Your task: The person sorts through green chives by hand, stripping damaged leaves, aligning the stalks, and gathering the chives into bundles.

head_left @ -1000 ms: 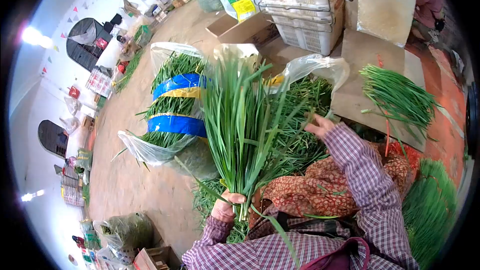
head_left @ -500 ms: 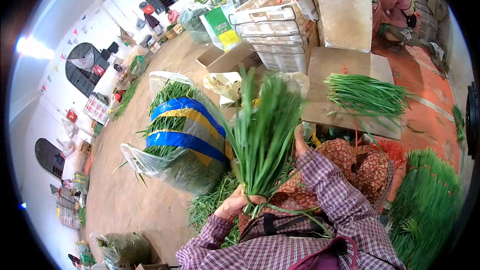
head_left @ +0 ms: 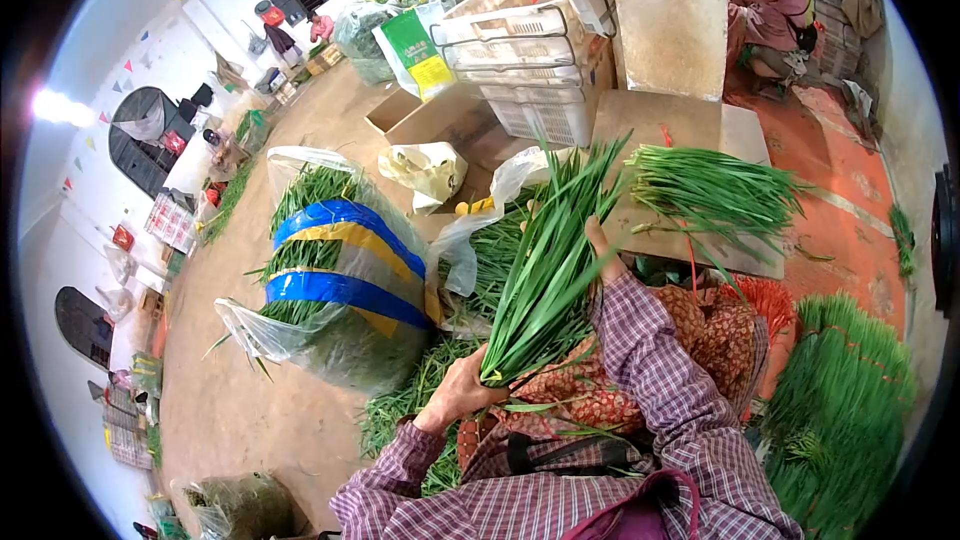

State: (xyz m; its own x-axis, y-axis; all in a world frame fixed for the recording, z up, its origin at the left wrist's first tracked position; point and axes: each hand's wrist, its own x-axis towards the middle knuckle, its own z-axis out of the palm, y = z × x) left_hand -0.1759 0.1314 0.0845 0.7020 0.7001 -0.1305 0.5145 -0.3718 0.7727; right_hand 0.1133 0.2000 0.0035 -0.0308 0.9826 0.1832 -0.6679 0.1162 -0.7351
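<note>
My left hand (head_left: 462, 392) is closed round the lower end of a bunch of long green leaves (head_left: 548, 275), which leans up and to the right. Against the right side of that bunch is my right hand (head_left: 603, 245), partly hidden behind the leaves; whether its fingers grip any of them is unclear. Loose leaves hang over the red flowered cloth (head_left: 570, 390) on the lap. Another green bundle (head_left: 712, 190) lies on a board (head_left: 645, 240) to the right, with a red tie beneath it.
A taped bag of greens (head_left: 350, 285) stands on the floor at left. White crates (head_left: 530, 65) and a cardboard box (head_left: 420, 115) are ahead. Large green bundles (head_left: 840, 410) lie at lower right. A person in pink (head_left: 775, 0) sits at upper right.
The view has turned to the right. The bunch in my left hand has tilted to the right, and my right hand has come in from the side to its leaves.
</note>
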